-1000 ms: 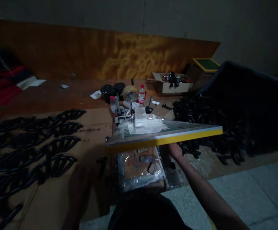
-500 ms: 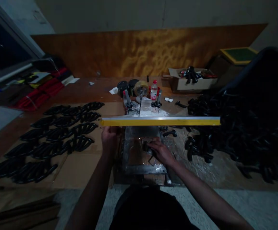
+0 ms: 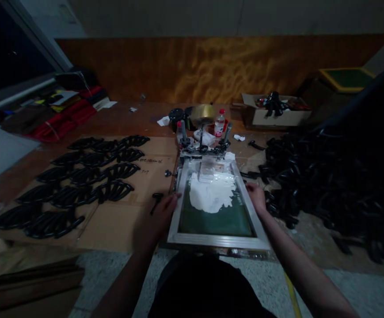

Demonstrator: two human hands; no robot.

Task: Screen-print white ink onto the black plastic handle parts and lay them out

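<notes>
A screen-printing frame point(image 3: 214, 240) with a silver metal border lies lowered over the work base before me. White ink point(image 3: 208, 194) is spread on the upper half of its green mesh, and a squeegee point(image 3: 211, 170) rests behind the ink. My left hand point(image 3: 163, 214) has its fingers closed at the frame's left border. Just left of it, a black curved handle-like part point(image 3: 157, 198) shows against the cardboard; whether the hand touches it is unclear. Beside the right border is my right hand point(image 3: 257, 198), fingers curled; what they hold, if anything, is hidden.
Rows of black parts point(image 3: 69, 194) lie on cardboard point(image 3: 112, 225) at left. A large heap of similar parts point(image 3: 327, 190) fills the right. Behind the frame stand its hinge clamps point(image 3: 205, 148), a tape roll point(image 3: 202, 114) and a bottle point(image 3: 219, 123). An open carton point(image 3: 278, 118) sits back right.
The frame has swung down from its raised, edge-on position to lie flat. My right hand has left the base's middle for the right side; my left hand has moved down and slightly right.
</notes>
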